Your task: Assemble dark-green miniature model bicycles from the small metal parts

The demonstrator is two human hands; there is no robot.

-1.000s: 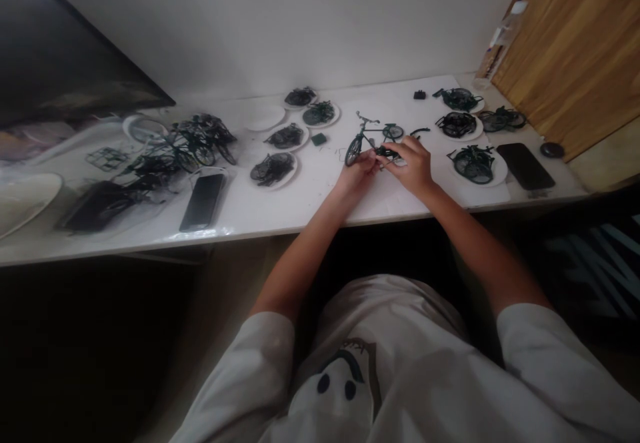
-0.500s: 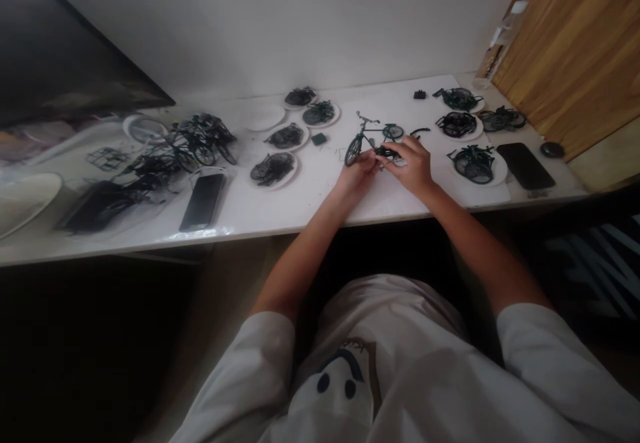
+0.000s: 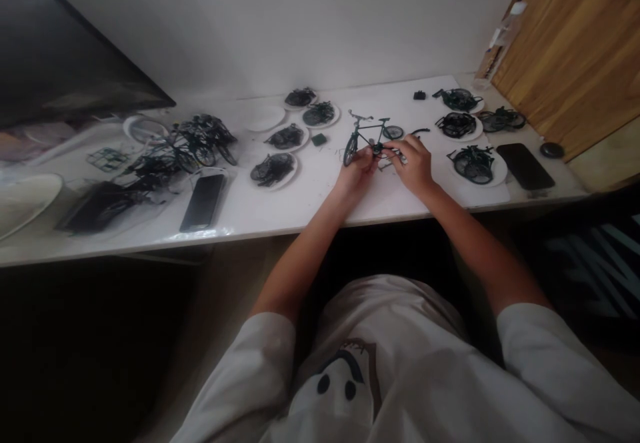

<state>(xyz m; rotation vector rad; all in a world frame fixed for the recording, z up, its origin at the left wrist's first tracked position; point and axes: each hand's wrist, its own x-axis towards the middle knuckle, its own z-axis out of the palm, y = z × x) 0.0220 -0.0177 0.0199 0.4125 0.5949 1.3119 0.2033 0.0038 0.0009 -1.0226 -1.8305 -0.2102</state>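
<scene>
Both hands meet at a small dark-green model bicycle [image 3: 369, 127], held roughly upright over the white board. Its handlebar and front wheel point left. My left hand [image 3: 359, 169] is closed on the lower part of the frame, near the pedals. From the right, my right hand [image 3: 413, 163] pinches at the rear part of the frame by the crank; the exact piece between its fingertips is too small to make out. A loose wheel [image 3: 393, 133] shows just behind the bicycle's seat, and I cannot tell whether it is attached. A thin dark part [image 3: 419, 131] lies beyond my right hand.
Plates of dark bicycle parts stand on the left [image 3: 285, 177] and right [image 3: 500, 169]. A tangle of model bicycles [image 3: 205, 139] and a phone [image 3: 203, 201] lie farther left. Another phone [image 3: 526, 166], a round black lid [image 3: 553, 149] and a bottle [image 3: 510, 26] are at right.
The bicycle has shifted slightly left and turned a little, so its seat now shows apart from the wheel behind. My right fingers have moved slightly at the rear of the frame.
</scene>
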